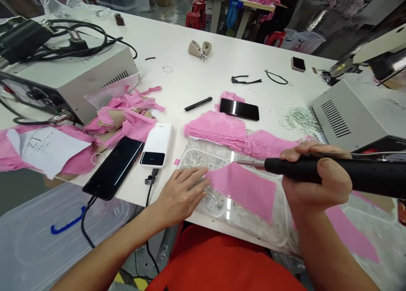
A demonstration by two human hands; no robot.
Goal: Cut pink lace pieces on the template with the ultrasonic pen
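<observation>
A pink fabric piece (242,187) lies flat on a clear plastic sheet (207,202) at the table's front edge. My left hand (182,193) rests flat at its left corner, fingers stretched out and pressing on the cloth. Closed around a black handheld tool with a thin metal tip (296,170) is my right hand (323,181). The tool lies nearly level, its tip pointing left at the top edge of the fabric; whether it touches is hard to tell. Behind it sits a stack of pink lace pieces (218,130).
Left of my hand are a black phone (114,168) and a white power bank (157,145), both with cables. Grey machine boxes stand at left (68,71) and right (352,113). Beyond the lace lie another phone (239,109), a pen (198,104) and snips (199,50).
</observation>
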